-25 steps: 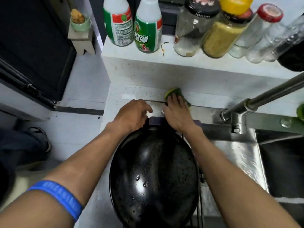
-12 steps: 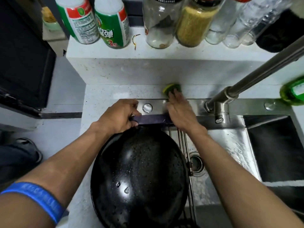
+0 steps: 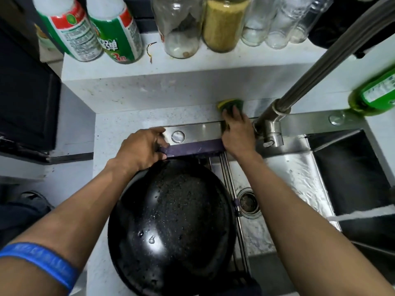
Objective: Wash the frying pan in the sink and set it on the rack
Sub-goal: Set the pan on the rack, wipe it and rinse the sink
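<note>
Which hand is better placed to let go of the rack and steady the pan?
Left. The left hand grips the rack's purple bar right beside the upturned pan; the right hand is occupied, fingers on the sponge.

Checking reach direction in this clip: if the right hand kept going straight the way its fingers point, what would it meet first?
The right hand points away from the person, its fingertips already on the green and yellow sponge. That comes first; just behind the sponge stands the white ledge wall, though depth is hard to judge.

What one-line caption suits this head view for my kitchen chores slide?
Wet frying pan upside down on the rack; left hand grips the rack's end, right hand touches the sponge.
</note>
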Available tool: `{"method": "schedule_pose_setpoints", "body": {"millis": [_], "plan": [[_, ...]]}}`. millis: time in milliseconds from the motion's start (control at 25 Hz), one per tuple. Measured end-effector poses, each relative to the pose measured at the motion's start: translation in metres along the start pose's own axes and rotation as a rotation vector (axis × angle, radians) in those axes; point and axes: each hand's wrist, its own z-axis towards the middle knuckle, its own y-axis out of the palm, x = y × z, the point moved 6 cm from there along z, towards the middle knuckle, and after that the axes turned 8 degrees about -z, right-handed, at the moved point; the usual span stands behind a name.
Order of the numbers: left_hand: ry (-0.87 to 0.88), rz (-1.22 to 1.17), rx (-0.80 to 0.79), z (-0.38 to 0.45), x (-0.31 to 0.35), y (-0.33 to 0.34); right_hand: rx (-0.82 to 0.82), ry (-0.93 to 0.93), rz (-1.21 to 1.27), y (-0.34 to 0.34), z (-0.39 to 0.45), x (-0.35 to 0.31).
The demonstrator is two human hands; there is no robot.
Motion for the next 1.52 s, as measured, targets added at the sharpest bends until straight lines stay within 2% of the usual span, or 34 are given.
{"method": "schedule_pose_setpoints", "body": {"millis": [80, 160, 200, 240, 320, 400, 440, 520, 600, 640, 760, 840, 920, 960, 1000, 1040, 1080, 1120, 1160, 1200, 1240, 1280, 1320, 1400, 1520], "plan": [[-0.073, 0.122, 0.005, 0.003, 0.003, 0.002, 0.013, -0.096, 0.096, 0.004, -0.028, -0.016], [-0.074, 0.351, -0.104, -0.003, 0.022, 0.003, -0.013, -0.094, 0.376, 0.005, -0.072, -0.013], [-0.062, 0.419, -0.167, -0.009, 0.036, 0.003, -0.022, 0.009, 0.579, 0.002, -0.093, 0.004], [-0.062, 0.431, -0.193, -0.017, 0.050, 0.000, -0.028, 0.187, 0.814, -0.001, -0.114, 0.027], [-0.049, 0.366, -0.125, -0.036, 0.080, -0.006, -0.016, 0.578, 1.249, 0.002, -0.163, 0.073], [0.036, 0.250, 0.005, -0.063, 0.127, 0.000, -0.087, 0.824, 1.618, 0.004, -0.216, 0.108], [0.095, 0.164, 0.052, -0.078, 0.149, 0.009, -0.131, 0.869, 1.785, 0.002, -0.238, 0.120], [0.182, 0.005, 0.058, -0.112, 0.194, 0.044, -0.213, 0.835, 1.986, -0.010, -0.262, 0.144], [0.141, -0.210, -0.023, -0.138, 0.232, 0.102, -0.285, 0.745, 2.106, -0.019, -0.264, 0.169], [0.100, -0.393, -0.074, -0.148, 0.251, 0.127, -0.305, 0.713, 2.153, -0.026, -0.260, 0.176], [-0.118, -1.005, -0.184, -0.148, 0.318, 0.193, -0.360, 0.754, 1.990, -0.044, -0.244, 0.202], [-0.288, -1.203, -0.085, -0.134, 0.339, 0.222, -0.427, 0.681, 1.877, -0.055, -0.236, 0.210], [-0.469, -1.292, 0.098, -0.124, 0.344, 0.245, -0.466, 0.627, 1.714, -0.060, -0.234, 0.217], [-0.499, -1.281, 0.112, -0.122, 0.353, 0.251, -0.465, 0.627, 1.614, -0.062, -0.231, 0.215], [-0.490, -1.244, 0.113, -0.117, 0.356, 0.264, -0.550, 0.715, 1.604, -0.058, -0.234, 0.210], [-0.470, -1.146, 0.094, -0.116, 0.357, 0.270, -0.501, 0.737, 1.543, -0.059, -0.239, 0.225], [-0.479, -1.034, 0.098, -0.116, 0.353, 0.275, -0.534, 0.599, 1.181, -0.055, -0.238, 0.230], [-0.479, -0.874, 0.115, -0.116, 0.347, 0.270, -0.451, 0.684, 1.213, -0.053, -0.232, 0.234], [-0.479, -0.762, 0.150, -0.117, 0.342, 0.261, -0.614, 0.853, 1.580, -0.045, -0.239, 0.221], [-0.474, -0.689, 0.189, -0.120, 0.346, 0.247, -0.648, 0.749, 1.611, -0.038, -0.237, 0.201], [-0.506, -0.737, 0.254, -0.123, 0.343, 0.239, -0.552, 0.699, 1.611, -0.042, -0.231, 0.203], [-0.558, -0.903, 0.305, -0.128, 0.350, 0.231, -0.532, 0.729, 1.652, -0.046, -0.228, 0.209], [-0.599, -1.089, 0.360, -0.132, 0.354, 0.228, -0.551, 0.740, 1.698, -0.048, -0.227, 0.209], [-0.615, -1.262, 0.497, -0.140, 0.351, 0.226, -0.668, 0.759, 1.764, -0.044, -0.228, 0.201], [-0.532, -1.058, 0.670, -0.158, 0.345, 0.200, -0.664, 0.755, 1.767, -0.051, -0.226, 0.192]]}}
